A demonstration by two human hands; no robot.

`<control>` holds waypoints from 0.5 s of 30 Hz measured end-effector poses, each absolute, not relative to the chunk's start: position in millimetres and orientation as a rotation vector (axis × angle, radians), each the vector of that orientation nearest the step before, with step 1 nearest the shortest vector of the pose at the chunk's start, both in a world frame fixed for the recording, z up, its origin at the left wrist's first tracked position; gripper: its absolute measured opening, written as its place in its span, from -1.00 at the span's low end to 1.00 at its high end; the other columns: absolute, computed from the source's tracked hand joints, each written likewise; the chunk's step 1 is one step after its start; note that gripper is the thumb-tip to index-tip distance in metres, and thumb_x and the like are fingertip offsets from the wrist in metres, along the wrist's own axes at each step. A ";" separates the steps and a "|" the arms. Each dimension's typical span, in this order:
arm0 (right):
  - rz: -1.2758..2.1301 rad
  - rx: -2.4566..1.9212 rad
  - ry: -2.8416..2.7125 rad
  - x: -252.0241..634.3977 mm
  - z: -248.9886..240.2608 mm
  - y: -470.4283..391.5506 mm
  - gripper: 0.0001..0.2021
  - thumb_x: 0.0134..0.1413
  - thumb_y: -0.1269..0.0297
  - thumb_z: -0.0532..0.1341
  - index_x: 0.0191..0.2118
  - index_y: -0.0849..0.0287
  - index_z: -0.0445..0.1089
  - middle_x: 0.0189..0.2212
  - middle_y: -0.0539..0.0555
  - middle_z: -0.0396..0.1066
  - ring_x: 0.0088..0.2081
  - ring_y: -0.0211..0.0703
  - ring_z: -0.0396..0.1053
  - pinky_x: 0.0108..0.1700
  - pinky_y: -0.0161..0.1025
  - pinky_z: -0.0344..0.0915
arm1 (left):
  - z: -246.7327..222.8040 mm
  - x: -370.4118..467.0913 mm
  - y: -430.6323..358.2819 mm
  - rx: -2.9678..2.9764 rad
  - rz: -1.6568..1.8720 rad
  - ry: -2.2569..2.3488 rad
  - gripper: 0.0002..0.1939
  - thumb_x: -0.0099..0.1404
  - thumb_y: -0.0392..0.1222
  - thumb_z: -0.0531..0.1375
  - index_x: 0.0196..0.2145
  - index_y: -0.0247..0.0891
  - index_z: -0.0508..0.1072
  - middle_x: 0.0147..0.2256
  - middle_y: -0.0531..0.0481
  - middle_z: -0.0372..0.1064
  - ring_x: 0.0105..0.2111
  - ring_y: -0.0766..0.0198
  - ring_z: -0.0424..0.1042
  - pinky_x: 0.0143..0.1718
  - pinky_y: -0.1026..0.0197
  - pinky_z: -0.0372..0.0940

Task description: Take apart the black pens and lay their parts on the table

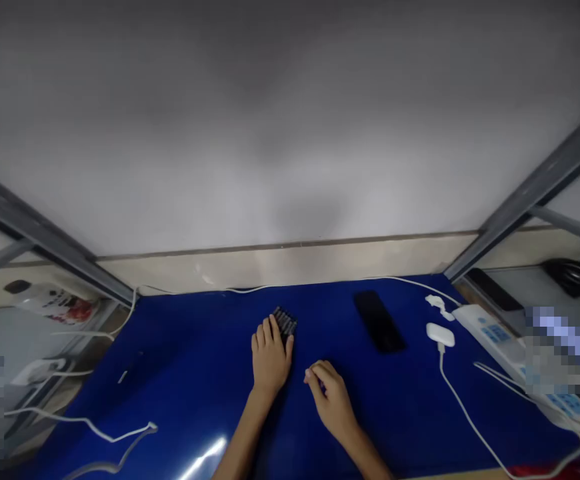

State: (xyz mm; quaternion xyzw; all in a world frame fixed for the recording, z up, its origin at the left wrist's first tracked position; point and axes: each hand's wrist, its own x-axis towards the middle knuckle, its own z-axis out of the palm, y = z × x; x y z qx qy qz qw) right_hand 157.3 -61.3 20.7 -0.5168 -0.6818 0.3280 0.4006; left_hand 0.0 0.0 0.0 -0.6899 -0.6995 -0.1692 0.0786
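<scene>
Several small dark sticks lie side by side on the blue tabletop, near its middle. My left hand rests palm down against them, its fingertips on their left side and its thumb at their lower edge. Part of the group is hidden beneath the fingers. To the right and nearer to me, my right hand hovers over or rests on the blue surface, with its fingers curled and thumb and forefinger drawn together. Whatever may be between those fingertips is too small to make out.
A black phone lies right of my hands. Beyond it are a white case on a cable and a white power strip. At the left are a bottle and white cables. Grey metal posts flank the table.
</scene>
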 end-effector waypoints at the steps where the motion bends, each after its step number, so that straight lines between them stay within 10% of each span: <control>1: 0.822 -1.309 -1.662 158.6 20.1 -61.7 -0.70 0.36 0.25 -0.01 -0.40 0.12 0.32 -0.41 0.04 0.35 -0.31 -0.15 0.33 -0.23 -0.21 0.26 | 0.3 -0.6 -8.1 -2.178 -0.492 -2.018 -0.30 0.42 0.07 -0.07 0.33 -0.50 0.06 0.22 -0.39 0.15 0.19 -0.17 0.15 0.16 -0.16 0.10; 15: 0.752 -1.365 -1.252 177.7 18.6 -29.5 -0.59 0.37 0.06 -0.10 0.04 0.13 0.36 0.18 0.20 0.24 0.23 -0.02 0.16 0.28 0.06 0.06 | 32.1 -14.7 -4.8 -2.896 -0.408 -1.260 -0.41 0.48 -0.03 -0.11 0.39 -0.10 -0.16 0.34 0.01 -0.02 0.36 0.14 -0.12 0.35 -0.09 -0.21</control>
